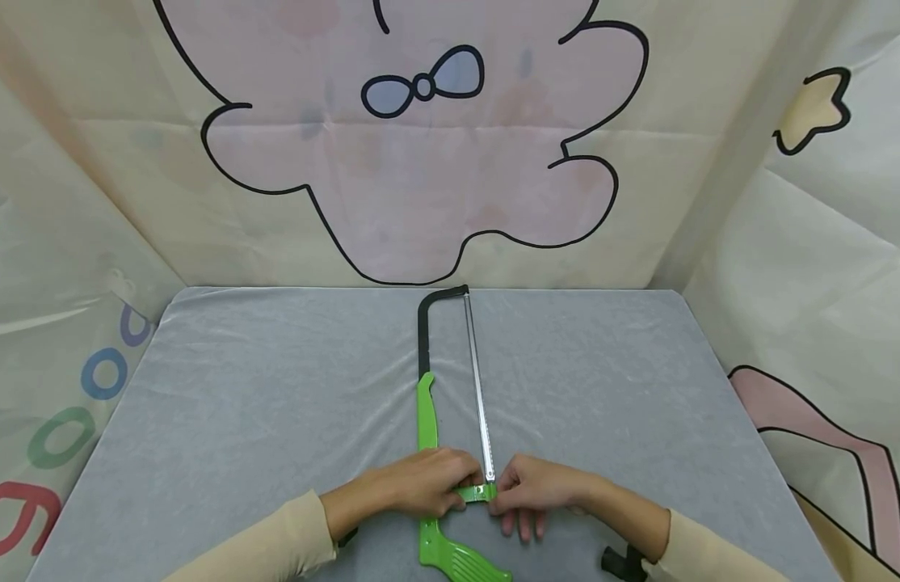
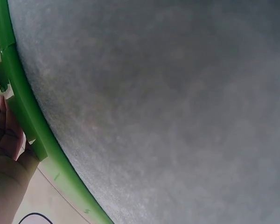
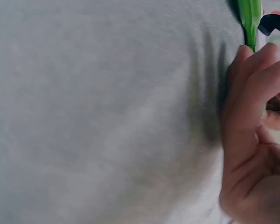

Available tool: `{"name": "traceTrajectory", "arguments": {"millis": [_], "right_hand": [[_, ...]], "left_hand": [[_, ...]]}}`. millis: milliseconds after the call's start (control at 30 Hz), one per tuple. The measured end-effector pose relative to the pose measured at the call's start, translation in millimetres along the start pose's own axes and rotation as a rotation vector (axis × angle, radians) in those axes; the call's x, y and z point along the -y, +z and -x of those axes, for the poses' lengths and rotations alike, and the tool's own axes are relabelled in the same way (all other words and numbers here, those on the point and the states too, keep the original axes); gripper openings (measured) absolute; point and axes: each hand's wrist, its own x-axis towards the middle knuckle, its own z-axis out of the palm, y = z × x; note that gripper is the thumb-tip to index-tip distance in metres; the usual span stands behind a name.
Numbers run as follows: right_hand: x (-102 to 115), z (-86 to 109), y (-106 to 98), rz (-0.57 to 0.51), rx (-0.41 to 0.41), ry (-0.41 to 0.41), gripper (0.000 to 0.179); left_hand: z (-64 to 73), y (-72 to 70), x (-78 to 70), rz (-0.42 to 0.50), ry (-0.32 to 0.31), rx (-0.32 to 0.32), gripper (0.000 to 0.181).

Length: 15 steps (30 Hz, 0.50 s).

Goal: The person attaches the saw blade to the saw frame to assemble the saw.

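Head view: both my hands are on one saw (image 1: 426,412), stretched from near to far over the gray cloth (image 1: 312,388), about mid-table left to right; whether it rests flat I cannot tell.
Saw: black bow (image 1: 423,335) far, green handle (image 1: 464,559) near; the silver blade (image 1: 478,380) runs along the right side to a green crosspiece (image 1: 476,494).
Left hand: my left hand (image 1: 426,482) reaches across the frame from the left, fingers bent, grasping the crosspiece.
Right hand: my right hand (image 1: 540,485) pinches the crosspiece's right end, beside the blade's near end; its other fingers hang loosely.
Wrist views: mostly cloth; the left catches green frame and part of a hand, the right my bent fingers near a green strip.
Cuff: a black piece (image 1: 624,563) sits by my right sleeve (image 1: 704,550), near right.
Far wall: a pink figure (image 1: 421,178) wearing a blue bow tie (image 1: 423,86).
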Motion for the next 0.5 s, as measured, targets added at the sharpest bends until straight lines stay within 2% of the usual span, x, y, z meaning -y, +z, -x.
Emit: {"name": "traceTrajectory", "arguments": {"millis": [200, 333, 500], "right_hand": [[-10.3, -4.7, -7.6, -0.163, 0.134, 0.033, 0.023], [-11.9, -5.4, -9.6, -0.189, 0.155, 0.038, 0.024], [-11.7, -5.7, -9.6, -0.169, 0.153, 0.036, 0.023]], "left_hand": [[-0.1, 0.5, 0.1, 0.005, 0.002, -0.002, 0.025], [-0.2, 1.3, 0.6, 0.008, 0.006, -0.007, 0.025], [-0.5, 2.2, 1.1, 0.010, 0.010, -0.008, 0.024]]}}
